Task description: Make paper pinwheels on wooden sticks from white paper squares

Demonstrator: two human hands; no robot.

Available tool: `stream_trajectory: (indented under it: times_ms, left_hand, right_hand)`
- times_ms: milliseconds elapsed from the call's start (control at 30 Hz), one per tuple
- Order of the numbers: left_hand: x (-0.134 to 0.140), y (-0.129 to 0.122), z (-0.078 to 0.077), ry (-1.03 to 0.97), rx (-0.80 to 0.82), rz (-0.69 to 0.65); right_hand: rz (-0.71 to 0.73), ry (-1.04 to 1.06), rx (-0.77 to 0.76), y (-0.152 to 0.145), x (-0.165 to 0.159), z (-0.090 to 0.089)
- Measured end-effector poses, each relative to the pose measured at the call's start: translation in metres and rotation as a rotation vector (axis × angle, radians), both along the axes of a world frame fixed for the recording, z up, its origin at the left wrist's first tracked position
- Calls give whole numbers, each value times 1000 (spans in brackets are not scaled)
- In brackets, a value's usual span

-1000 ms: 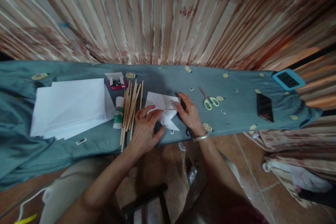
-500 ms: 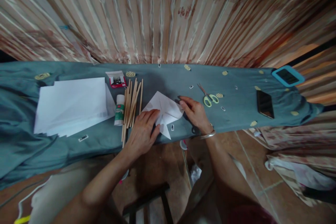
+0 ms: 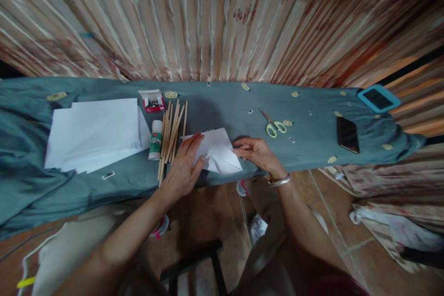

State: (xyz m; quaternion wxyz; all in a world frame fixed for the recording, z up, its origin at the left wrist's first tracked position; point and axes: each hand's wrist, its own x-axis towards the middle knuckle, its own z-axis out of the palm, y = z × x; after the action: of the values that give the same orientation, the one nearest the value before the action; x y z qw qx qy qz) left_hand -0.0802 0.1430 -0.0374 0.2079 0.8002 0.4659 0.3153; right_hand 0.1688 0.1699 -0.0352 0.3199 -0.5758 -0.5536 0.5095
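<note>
A white sheet of paper (image 3: 220, 150) with slits or creases running toward its middle lies near the front edge of the cloth-covered table. My left hand (image 3: 184, 165) rests on its left side, fingers stretched out and the thumb on the paper. At the right edge of the sheet, my right hand (image 3: 257, 153) pinches the paper between thumb and fingers. Just left of the sheet lies a bundle of wooden sticks (image 3: 169, 132), partly behind my left hand. A glue stick (image 3: 156, 141) lies beside the sticks.
Stacked white paper (image 3: 93, 134) covers the left part of the table (image 3: 222, 106). Behind the glue stick sits a small red open box (image 3: 153, 102) of metal pieces. Scissors (image 3: 272, 125) with green handles, a phone (image 3: 348, 134) and a blue-framed device (image 3: 379, 98) lie to the right.
The paper has turned and now lies flatter, its pointed flaps no longer standing out. My left hand has shifted slightly left, and my right hand stays at the paper's right edge.
</note>
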Motion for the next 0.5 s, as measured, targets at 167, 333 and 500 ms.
stream_trajectory:
  times_ms: [167, 333, 500]
  left_hand:
    - [2, 1, -8, -83, -30, 31]
    - [3, -2, -8, -100, -15, 33]
    - [-5, -7, -2, -69, -3, 73]
  right_hand:
    - [-30, -163, 123, -9, -1, 0]
    - [-61, -456, 569, -39, -17, 15]
    - [142, -465, 746, -64, -34, 21]
